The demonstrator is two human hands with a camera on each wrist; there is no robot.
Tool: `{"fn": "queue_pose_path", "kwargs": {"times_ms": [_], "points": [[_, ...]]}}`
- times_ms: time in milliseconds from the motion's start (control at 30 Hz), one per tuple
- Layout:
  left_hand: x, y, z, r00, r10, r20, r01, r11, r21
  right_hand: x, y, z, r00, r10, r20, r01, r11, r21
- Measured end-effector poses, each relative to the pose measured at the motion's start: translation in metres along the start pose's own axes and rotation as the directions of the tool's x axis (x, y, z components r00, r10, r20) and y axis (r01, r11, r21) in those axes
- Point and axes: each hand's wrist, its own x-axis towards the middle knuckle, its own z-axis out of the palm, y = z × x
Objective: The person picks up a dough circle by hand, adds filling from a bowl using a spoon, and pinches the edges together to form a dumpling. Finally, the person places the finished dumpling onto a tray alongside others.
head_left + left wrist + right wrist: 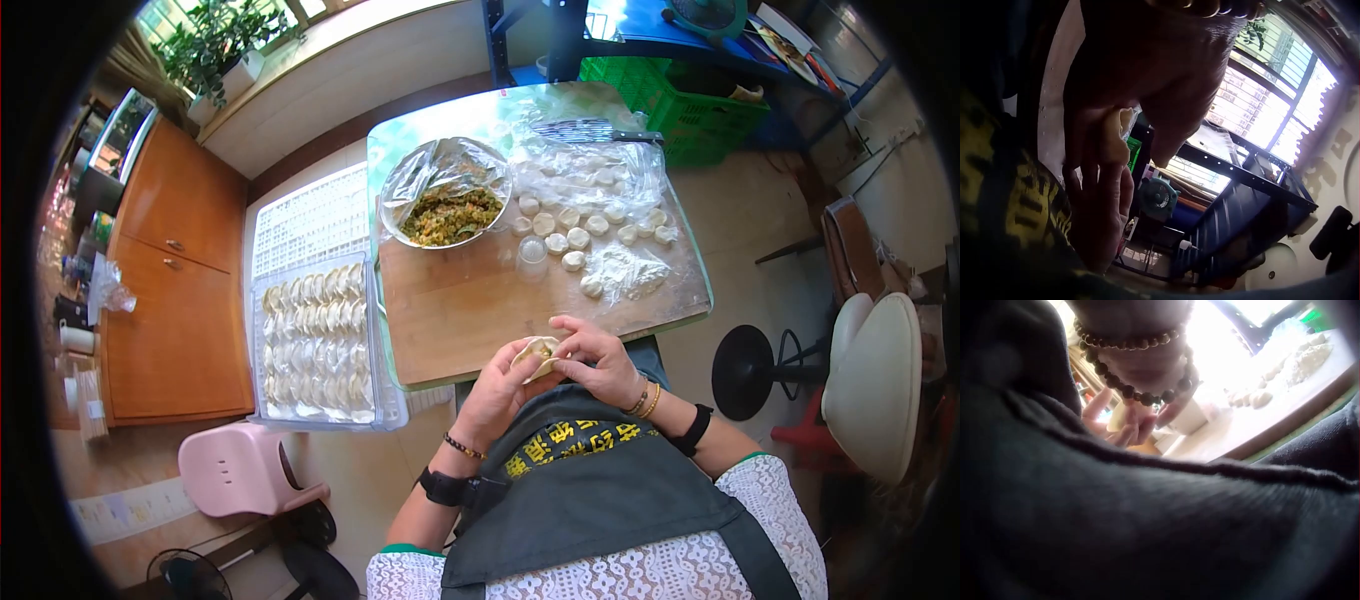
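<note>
Between both hands, close to the apron at the table's near edge, is a dumpling [541,350] whose wrapper is partly folded, with filling showing in the gap. My left hand [494,392] cradles it from the left, thumb against the wrapper. From the right, my right hand [599,368] pinches the wrapper's edge between thumb and fingers. In the left wrist view the pale dumpling [1116,134] shows between the shaded fingers. A beaded bracelet covers much of the right wrist view, with the fingertips partly hidden beyond it.
On the wooden board [450,310] stand a bowl of chopped filling [455,215], partly film-covered, several dough pieces [577,239], a flour pile [630,272] and a small clear cup [532,254]. A tray [385,400] of dumplings lies left, above a pink stool [235,468]. A cleaver [590,132] rests at the back.
</note>
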Motion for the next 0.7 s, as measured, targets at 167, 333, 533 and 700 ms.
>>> {"fn": "queue_pose_path", "kwargs": {"times_ms": [167,333,533,700], "points": [[0.000,-0.008,0.008,0.957,0.287,0.029,-0.247,0.764,0.596,-0.001,0.015,0.003,0.985,0.166,0.046,-0.169,0.876,0.452],[0.000,-0.009,0.009,0.952,0.304,-0.034,-0.203,0.712,0.672,-0.004,0.007,0.003,0.967,0.224,0.119,-0.251,0.781,0.571],[0.002,-0.013,0.007,0.947,0.320,-0.038,-0.248,0.798,0.549,-0.007,0.016,0.006,0.983,0.170,0.069,-0.180,0.817,0.548],[0.003,-0.012,0.005,0.952,0.303,-0.046,-0.225,0.792,0.567,-0.007,0.011,0.007,0.978,0.203,-0.037,-0.165,0.879,0.448]]}}
